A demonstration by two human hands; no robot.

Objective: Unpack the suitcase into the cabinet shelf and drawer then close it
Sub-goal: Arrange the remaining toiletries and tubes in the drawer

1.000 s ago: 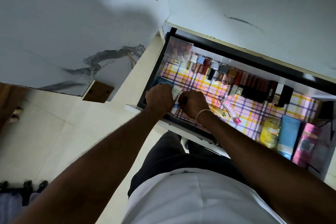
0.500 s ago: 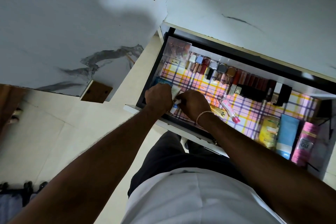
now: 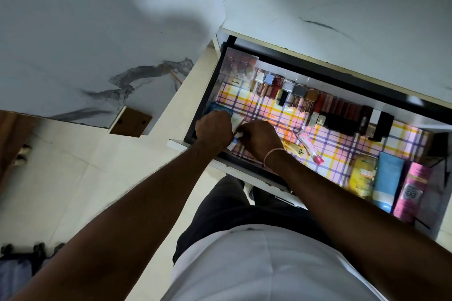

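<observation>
Plaid lining in pink, yellow and purple is showing across the open drawer point(image 3: 325, 156), and we are working at its near left corner. We are curling our left hand point(image 3: 214, 131) down over a small white tube point(image 3: 236, 121), beside a blue packet point(image 3: 216, 108). We are pinching a small white item point(image 3: 237, 135) with our right hand point(image 3: 259, 140); we cannot tell what it is. Lipsticks and nail polish bottles point(image 3: 293, 95) are lining the far wall, with yellow, blue and pink tubes point(image 3: 389, 183) lying at the right end.
</observation>
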